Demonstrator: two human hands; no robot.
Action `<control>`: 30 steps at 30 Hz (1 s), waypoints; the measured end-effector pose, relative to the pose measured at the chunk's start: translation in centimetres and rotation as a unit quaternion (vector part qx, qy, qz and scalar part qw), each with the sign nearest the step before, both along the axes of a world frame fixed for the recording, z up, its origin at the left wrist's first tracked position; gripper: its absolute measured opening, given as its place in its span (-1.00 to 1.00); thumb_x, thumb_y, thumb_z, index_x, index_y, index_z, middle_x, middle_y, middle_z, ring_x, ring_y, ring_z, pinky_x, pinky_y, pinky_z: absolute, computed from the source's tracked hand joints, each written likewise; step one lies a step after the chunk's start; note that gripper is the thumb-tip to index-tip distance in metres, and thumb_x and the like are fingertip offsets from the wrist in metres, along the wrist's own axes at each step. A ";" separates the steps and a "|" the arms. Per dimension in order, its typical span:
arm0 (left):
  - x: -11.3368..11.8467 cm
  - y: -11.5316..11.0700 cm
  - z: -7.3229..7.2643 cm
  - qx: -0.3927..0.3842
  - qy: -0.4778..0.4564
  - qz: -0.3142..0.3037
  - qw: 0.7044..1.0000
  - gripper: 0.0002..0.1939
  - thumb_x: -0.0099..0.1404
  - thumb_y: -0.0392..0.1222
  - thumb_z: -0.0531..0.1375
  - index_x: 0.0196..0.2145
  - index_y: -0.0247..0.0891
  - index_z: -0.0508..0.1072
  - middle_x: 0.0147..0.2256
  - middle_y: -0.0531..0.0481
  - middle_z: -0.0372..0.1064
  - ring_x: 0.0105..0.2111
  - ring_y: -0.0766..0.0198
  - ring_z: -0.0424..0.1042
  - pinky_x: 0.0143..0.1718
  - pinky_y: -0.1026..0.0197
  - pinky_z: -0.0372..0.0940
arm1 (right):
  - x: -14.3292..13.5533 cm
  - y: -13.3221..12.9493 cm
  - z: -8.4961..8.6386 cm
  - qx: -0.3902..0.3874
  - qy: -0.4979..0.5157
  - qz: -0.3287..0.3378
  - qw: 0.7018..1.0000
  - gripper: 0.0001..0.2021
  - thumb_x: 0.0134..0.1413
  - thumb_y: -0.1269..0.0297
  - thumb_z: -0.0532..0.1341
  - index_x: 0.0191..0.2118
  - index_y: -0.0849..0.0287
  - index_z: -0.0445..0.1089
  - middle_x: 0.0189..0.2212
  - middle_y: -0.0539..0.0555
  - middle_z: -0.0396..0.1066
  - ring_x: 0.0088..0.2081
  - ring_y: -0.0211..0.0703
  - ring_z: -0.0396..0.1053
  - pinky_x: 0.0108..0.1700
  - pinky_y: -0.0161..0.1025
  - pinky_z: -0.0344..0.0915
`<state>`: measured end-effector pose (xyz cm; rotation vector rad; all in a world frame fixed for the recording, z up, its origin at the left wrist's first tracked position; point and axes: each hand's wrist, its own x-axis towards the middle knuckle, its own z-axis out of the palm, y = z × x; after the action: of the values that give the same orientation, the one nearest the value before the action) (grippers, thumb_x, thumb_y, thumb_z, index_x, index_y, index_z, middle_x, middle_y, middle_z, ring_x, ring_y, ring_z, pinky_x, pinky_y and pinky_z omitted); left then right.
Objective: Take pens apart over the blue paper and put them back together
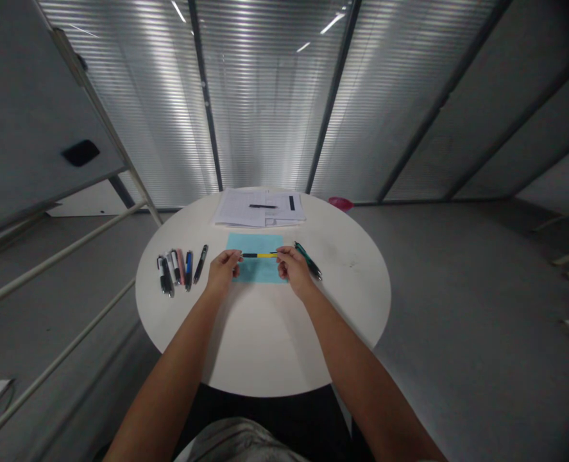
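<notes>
A yellow and black pen (pixel 260 255) is held level above a light blue sheet of paper (pixel 255 273). At its black end, my left hand (pixel 224 268) pinches it between thumb and fingertips. My right hand (pixel 292 266) grips the yellow end the same way. Just right of my right hand lie green and black pens (pixel 308 260), slanted on the table. On the left, a dark pen (pixel 200 264) lies by itself, close to my left hand. Beyond it is a row of several pens (pixel 174 271), among them a pink one and a blue one.
The round white table (pixel 265 346) stands before me. Printed papers (pixel 240 208) with a black pen (pixel 263 206) on top lie at its far side. A pink object (pixel 340 203) shows past the far edge. A whiteboard frame (pixel 142 189) stands at left; glass partitions with blinds (pixel 265 96) rise behind.
</notes>
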<state>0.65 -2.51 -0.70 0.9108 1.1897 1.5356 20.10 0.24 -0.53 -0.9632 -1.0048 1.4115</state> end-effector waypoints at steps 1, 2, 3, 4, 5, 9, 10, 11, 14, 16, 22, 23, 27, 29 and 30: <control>0.0 0.0 0.0 -0.003 -0.002 0.000 1.000 -0.61 -0.02 0.06 0.36 -0.38 -0.30 0.44 -0.43 0.02 0.36 -0.63 0.47 0.22 -0.63 0.34 0.10 | 0.0 0.0 0.0 0.000 0.001 -0.004 1.000 -0.75 -0.20 0.19 0.27 -0.32 0.13 0.32 -0.59 -0.15 0.31 -0.74 -0.41 0.15 -0.75 -0.41 -0.01; 0.0 0.0 -0.1 -0.006 -0.002 0.001 1.000 -0.62 -0.02 0.06 0.35 -0.38 -0.30 0.44 -0.43 0.02 0.36 -0.63 0.46 0.22 -0.64 0.33 0.10 | 0.1 0.0 0.0 0.000 0.002 -0.009 1.000 -0.75 -0.20 0.20 0.26 -0.32 0.13 0.32 -0.58 -0.14 0.31 -0.74 -0.41 0.16 -0.75 -0.41 -0.01; 0.1 0.1 -0.1 -0.009 -0.001 0.000 1.000 -0.62 -0.02 0.05 0.35 -0.38 -0.30 0.43 -0.43 0.02 0.37 -0.63 0.46 0.22 -0.64 0.33 0.10 | 0.1 0.0 0.0 0.000 0.005 -0.013 1.000 -0.75 -0.20 0.20 0.26 -0.32 0.13 0.32 -0.58 -0.14 0.31 -0.74 -0.41 0.16 -0.75 -0.41 -0.01; 0.1 0.1 -0.1 -0.011 0.001 0.000 1.000 -0.63 0.00 0.05 0.34 -0.39 -0.30 0.42 -0.43 0.02 0.37 -0.63 0.46 0.22 -0.65 0.33 0.10 | 0.1 0.0 0.1 0.000 0.008 -0.018 1.000 -0.76 -0.19 0.19 0.26 -0.32 0.13 0.33 -0.57 -0.14 0.31 -0.73 -0.41 0.17 -0.75 -0.41 -0.01; 0.1 0.1 -0.2 -0.013 0.004 -0.002 1.000 -0.64 0.01 0.04 0.33 -0.39 -0.30 0.41 -0.43 0.02 0.37 -0.63 0.46 0.23 -0.65 0.33 0.11 | 0.1 0.0 0.2 0.000 0.012 -0.023 1.000 -0.76 -0.19 0.19 0.26 -0.32 0.13 0.33 -0.57 -0.14 0.31 -0.73 -0.41 0.17 -0.75 -0.41 -0.01; 0.2 0.1 -0.3 -0.015 0.009 -0.014 1.000 -0.66 0.03 0.02 0.32 -0.40 -0.30 0.39 -0.42 0.00 0.39 -0.64 0.46 0.23 -0.66 0.33 0.12 | 0.1 0.0 0.5 -0.001 0.027 -0.047 0.999 -0.72 -0.22 0.16 0.28 -0.32 0.13 0.32 -0.55 -0.13 0.30 -0.73 -0.43 0.16 -0.75 -0.41 -0.01; 0.2 0.0 -0.3 -0.015 0.009 -0.016 1.000 -0.67 0.03 0.01 0.32 -0.40 -0.30 0.39 -0.42 -0.01 0.39 -0.65 0.46 0.23 -0.66 0.33 0.12 | 0.1 0.0 0.6 -0.003 0.030 -0.053 0.998 -0.71 -0.22 0.15 0.29 -0.32 0.13 0.32 -0.54 -0.13 0.30 -0.72 -0.43 0.15 -0.75 -0.41 -0.01; 0.2 0.0 -0.3 -0.015 0.009 -0.017 1.000 -0.67 0.02 0.00 0.32 -0.40 -0.30 0.38 -0.43 -0.01 0.40 -0.66 0.46 0.22 -0.67 0.33 0.11 | 0.1 0.0 0.6 -0.004 0.034 -0.059 0.998 -0.70 -0.23 0.14 0.30 -0.32 0.14 0.32 -0.54 -0.13 0.30 -0.72 -0.43 0.15 -0.75 -0.41 -0.01; 0.2 0.0 -0.2 -0.015 0.012 -0.017 1.000 -0.72 0.03 -0.04 0.30 -0.42 -0.29 0.38 -0.43 -0.02 0.40 -0.67 0.46 0.21 -0.68 0.33 0.09 | 0.1 0.0 0.6 -0.007 0.045 -0.077 0.996 -0.68 -0.23 0.11 0.32 -0.31 0.14 0.33 -0.54 -0.13 0.30 -0.72 -0.44 0.15 -0.74 -0.41 -0.02; 0.2 0.0 -0.2 -0.016 0.014 -0.018 1.000 -0.76 0.04 -0.08 0.29 -0.43 -0.28 0.37 -0.43 -0.02 0.40 -0.66 0.45 0.22 -0.67 0.32 0.10 | 0.2 0.1 0.6 -0.010 0.052 -0.086 0.995 -0.67 -0.22 0.09 0.33 -0.31 0.14 0.33 -0.53 -0.13 0.30 -0.72 -0.45 0.15 -0.73 -0.42 -0.02; 0.2 -0.1 -0.1 -0.012 0.021 -0.023 0.999 -0.80 0.03 -0.13 0.28 -0.45 -0.28 0.38 -0.51 0.03 0.36 -0.68 0.46 0.18 -0.67 0.33 0.04 | 0.3 0.3 0.4 -0.021 0.083 -0.099 0.991 -0.65 -0.22 0.06 0.35 -0.31 0.14 0.33 -0.54 -0.13 0.31 -0.71 -0.45 0.15 -0.73 -0.43 -0.02; 0.3 -0.1 -0.1 -0.010 0.023 -0.027 0.999 -0.80 0.03 -0.13 0.29 -0.45 -0.27 0.38 -0.55 0.05 0.33 -0.68 0.46 0.17 -0.67 0.33 0.03 | 0.3 0.3 0.5 -0.022 0.086 -0.100 0.991 -0.65 -0.22 0.06 0.35 -0.31 0.14 0.33 -0.54 -0.13 0.31 -0.71 -0.45 0.15 -0.73 -0.43 -0.02; 0.3 -0.2 -0.1 -0.007 0.021 -0.039 0.999 -0.75 -0.01 -0.12 0.34 -0.43 -0.26 0.37 -0.64 0.11 0.24 -0.69 0.44 0.14 -0.66 0.33 0.02 | 0.3 0.2 0.6 -0.022 0.091 -0.100 0.991 -0.65 -0.23 0.06 0.36 -0.32 0.14 0.34 -0.54 -0.13 0.31 -0.70 -0.45 0.15 -0.73 -0.44 -0.02; 0.3 -0.3 0.0 -0.006 0.024 -0.038 0.999 -0.77 0.00 -0.13 0.33 -0.45 -0.26 0.38 -0.64 0.10 0.24 -0.69 0.44 0.14 -0.66 0.33 0.02 | 0.4 0.2 0.6 -0.023 0.096 -0.102 0.990 -0.65 -0.22 0.07 0.36 -0.32 0.14 0.35 -0.55 -0.13 0.30 -0.70 -0.45 0.15 -0.73 -0.44 -0.01; 0.3 -0.3 0.1 -0.007 0.026 -0.036 0.999 -0.79 0.00 -0.14 0.32 -0.46 -0.27 0.39 -0.64 0.09 0.25 -0.69 0.44 0.14 -0.66 0.33 0.02 | 0.4 0.3 0.5 -0.024 0.100 -0.104 0.989 -0.65 -0.22 0.07 0.37 -0.32 0.14 0.35 -0.55 -0.13 0.30 -0.69 -0.45 0.15 -0.72 -0.44 -0.01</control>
<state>0.94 -2.80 -0.65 0.9790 1.1906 1.4510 20.54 0.50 0.01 -0.9124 -0.7040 1.3328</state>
